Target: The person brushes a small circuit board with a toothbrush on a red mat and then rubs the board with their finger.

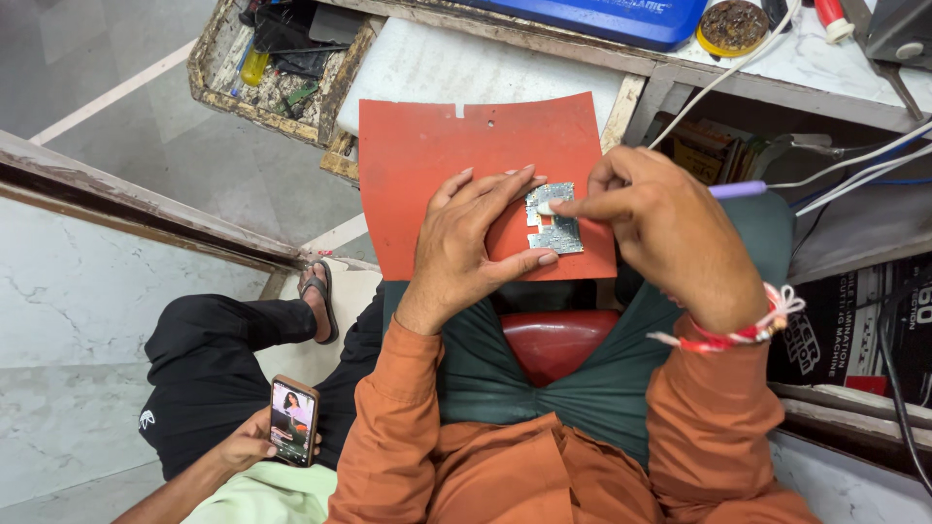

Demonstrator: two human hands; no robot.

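A small grey circuit board [555, 219] lies on an orange-red mat [437, 155] resting over my lap. My left hand [473, 241] lies flat on the mat, fingers spread, thumb and fingertips steadying the board's left and lower edges. My right hand [660, 221] pinches a thin tool with a purple handle [738, 189], and its white tip touches the board's upper left part. Both sleeves are orange. A red and white thread band [748, 333] circles my right wrist.
A wooden tray of small parts and tools [277, 58] sits at the upper left. A blue case [602, 15] and a round tin [733, 26] rest on the white bench, with cables [854, 170] at right. Beside me, another person's hand holds a phone [293, 420].
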